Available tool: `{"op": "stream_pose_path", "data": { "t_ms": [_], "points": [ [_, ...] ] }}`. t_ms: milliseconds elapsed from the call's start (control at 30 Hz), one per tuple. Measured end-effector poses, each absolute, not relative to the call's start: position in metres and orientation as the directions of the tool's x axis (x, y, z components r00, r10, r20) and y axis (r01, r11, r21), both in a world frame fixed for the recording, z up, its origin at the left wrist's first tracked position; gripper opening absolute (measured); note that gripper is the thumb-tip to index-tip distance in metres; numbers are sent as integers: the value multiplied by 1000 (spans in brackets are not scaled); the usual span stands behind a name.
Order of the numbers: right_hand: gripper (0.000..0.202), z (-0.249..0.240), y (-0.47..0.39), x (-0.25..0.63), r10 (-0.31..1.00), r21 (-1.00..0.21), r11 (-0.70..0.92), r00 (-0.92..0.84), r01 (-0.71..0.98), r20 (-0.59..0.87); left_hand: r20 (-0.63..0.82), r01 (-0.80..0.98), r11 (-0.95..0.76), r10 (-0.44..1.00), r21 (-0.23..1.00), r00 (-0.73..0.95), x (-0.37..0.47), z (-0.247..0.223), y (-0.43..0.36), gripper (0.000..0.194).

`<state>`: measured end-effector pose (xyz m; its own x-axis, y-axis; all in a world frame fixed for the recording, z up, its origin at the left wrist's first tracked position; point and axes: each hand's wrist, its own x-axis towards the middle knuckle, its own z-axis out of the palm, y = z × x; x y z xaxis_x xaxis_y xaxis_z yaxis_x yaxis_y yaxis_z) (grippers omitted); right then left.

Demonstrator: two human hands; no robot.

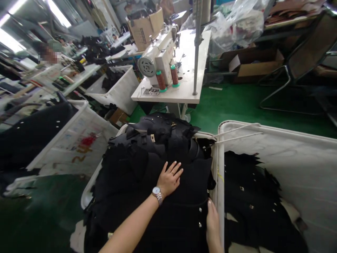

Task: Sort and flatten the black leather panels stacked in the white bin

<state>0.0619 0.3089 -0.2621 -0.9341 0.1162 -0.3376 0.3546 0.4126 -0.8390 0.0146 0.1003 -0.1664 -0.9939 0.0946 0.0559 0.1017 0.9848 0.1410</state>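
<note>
Right hand (213, 221) at black fabric pile's (158, 165) edge.

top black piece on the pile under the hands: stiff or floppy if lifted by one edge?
Probably floppy: the top black piece drapes over the pile and follows its humps. The left hand lies flat on it, the right hand at its edge. Its metal snaps may catch on neighbouring pieces. It looks light alone.
</note>
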Motion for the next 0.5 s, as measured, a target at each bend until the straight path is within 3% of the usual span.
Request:
{"op": "stream_pose_path", "data": {
  "t_ms": [100, 167, 300, 367, 500],
  "points": [
    [70, -234, 277, 93, 171, -807, 450, -924, 383, -343, -6, 152, 978, 155, 143, -988, 17, -145, 93, 42],
    [78, -230, 248, 104, 148, -750, 573, -942, 329, -300, -42, 164, 979, 170, 120, -985, 34, -124, 83, 48],
    [72, -256, 215, 102, 116, -656, 705, -956, 269, -268, -41, -2, 999, -4, -37, -999, 97, -94, 48, 43],
    [68, -273, 217, 100, 106, -662, 706, -961, 253, -255, -11, -50, 995, -51, -85, -999, 122, -98, 31, 46],
    [65, -294, 236, 103, 140, -684, 664, -949, 301, -282, 59, -34, 998, -31, -48, -998, 131, -134, 21, 49]
  ]
}}
